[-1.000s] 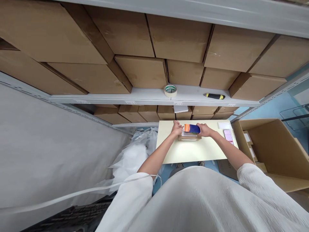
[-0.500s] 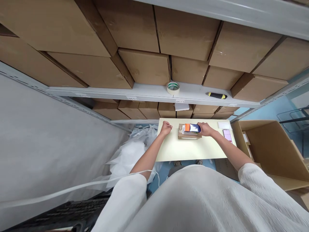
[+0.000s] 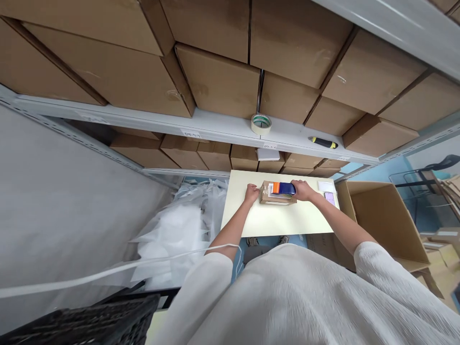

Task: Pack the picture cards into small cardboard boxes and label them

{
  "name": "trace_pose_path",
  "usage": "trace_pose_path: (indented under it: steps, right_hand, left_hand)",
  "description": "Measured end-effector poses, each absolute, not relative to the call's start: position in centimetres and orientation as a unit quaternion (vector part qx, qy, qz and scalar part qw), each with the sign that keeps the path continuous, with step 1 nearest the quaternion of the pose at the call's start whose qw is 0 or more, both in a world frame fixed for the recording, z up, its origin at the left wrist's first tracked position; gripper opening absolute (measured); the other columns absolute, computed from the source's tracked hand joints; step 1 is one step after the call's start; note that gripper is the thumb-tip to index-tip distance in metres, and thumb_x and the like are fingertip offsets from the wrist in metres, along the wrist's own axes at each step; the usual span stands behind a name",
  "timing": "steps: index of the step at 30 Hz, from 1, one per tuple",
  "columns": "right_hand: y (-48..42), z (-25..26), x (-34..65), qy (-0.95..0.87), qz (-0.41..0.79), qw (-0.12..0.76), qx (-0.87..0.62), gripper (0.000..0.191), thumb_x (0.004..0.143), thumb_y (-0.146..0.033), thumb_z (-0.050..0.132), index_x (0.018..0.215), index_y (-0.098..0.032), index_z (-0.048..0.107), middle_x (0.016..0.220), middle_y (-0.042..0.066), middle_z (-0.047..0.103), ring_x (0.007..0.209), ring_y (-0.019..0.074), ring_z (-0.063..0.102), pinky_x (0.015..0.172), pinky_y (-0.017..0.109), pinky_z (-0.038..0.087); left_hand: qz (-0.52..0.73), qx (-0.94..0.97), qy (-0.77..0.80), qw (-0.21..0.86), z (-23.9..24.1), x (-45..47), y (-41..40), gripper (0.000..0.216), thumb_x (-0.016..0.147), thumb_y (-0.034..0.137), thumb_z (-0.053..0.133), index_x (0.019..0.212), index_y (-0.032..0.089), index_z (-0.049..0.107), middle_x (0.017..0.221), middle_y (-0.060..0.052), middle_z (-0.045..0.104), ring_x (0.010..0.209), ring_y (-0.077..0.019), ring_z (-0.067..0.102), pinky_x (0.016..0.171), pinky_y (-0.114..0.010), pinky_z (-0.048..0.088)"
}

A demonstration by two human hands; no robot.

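A small brown cardboard box (image 3: 278, 202), with a white label on its top, sits on the pale yellow tabletop (image 3: 276, 223). Wrapped around the dark blue end of a blue-and-orange tape dispenser (image 3: 282, 188) is my right hand (image 3: 302, 190), holding it over the box top. My left hand (image 3: 252, 193) is at the box's left end, its fingers closed in a pinch close to the cardboard. Whatever lies between those fingertips is too small to make out.
Shelves of cardboard boxes rise behind the table, with a tape roll (image 3: 261, 124) and a yellow-black cutter (image 3: 323, 143) on the ledge. A phone (image 3: 329, 198) lies at the table's right. A large open carton (image 3: 384, 215) stands to the right, white plastic packaging (image 3: 176, 235) to the left.
My left hand has come right, up to the box's left end, and its fingers now pinch there. The tape dispenser stays over the box in my right hand. The view has shifted slightly.
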State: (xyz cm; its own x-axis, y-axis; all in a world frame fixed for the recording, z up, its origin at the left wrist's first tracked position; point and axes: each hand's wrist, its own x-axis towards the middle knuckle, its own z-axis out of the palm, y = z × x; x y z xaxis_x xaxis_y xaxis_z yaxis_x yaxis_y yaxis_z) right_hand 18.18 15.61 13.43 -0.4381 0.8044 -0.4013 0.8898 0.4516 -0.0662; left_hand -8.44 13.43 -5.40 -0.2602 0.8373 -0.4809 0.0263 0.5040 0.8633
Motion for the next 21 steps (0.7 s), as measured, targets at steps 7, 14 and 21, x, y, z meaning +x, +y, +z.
trace_pose_path:
  steps: [7, 14, 21]
  right_hand:
    - [15.6, 12.9, 18.5, 0.835, -0.129, 0.155, 0.511, 0.032, 0.087, -0.032, 0.071, 0.116, -0.022, 0.060, 0.114, 0.011, 0.075, 0.104, 0.0296, 0.066, 0.087, 0.035, 0.042]
    - [15.2, 12.9, 19.0, 0.832, -0.155, 0.121, 0.519, 0.040, 0.086, -0.029, 0.073, 0.122, -0.023, 0.058, 0.113, 0.009, 0.076, 0.098, 0.0277, 0.068, 0.085, 0.034, 0.044]
    - [15.2, 12.6, 19.4, 0.849, -0.183, 0.064, 0.491, 0.041, 0.086, -0.032, 0.079, 0.122, -0.023, 0.063, 0.122, 0.010, 0.073, 0.108, 0.0274, 0.069, 0.084, 0.032, 0.049]
  left_hand:
    - [0.407, 0.347, 0.700, 0.472, -4.3, -7.9, 13.2, 0.027, 0.081, 0.013, 0.069, 0.102, 0.024, 0.055, 0.110, -0.005, 0.072, 0.104, -0.0212, 0.073, 0.097, -0.036, 0.056]
    - [0.366, 0.508, 0.647, 0.435, -1.3, -8.5, 12.0, 0.043, 0.081, 0.007, 0.058, 0.120, 0.023, 0.067, 0.129, -0.010, 0.075, 0.120, -0.0267, 0.072, 0.108, -0.044, 0.056]
    - [0.177, 0.761, 0.518, 0.347, 2.4, -7.8, 12.9, 0.092, 0.080, 0.019, 0.070, 0.168, 0.018, 0.040, 0.175, -0.015, 0.042, 0.165, -0.0340, 0.034, 0.134, -0.050, 0.032]
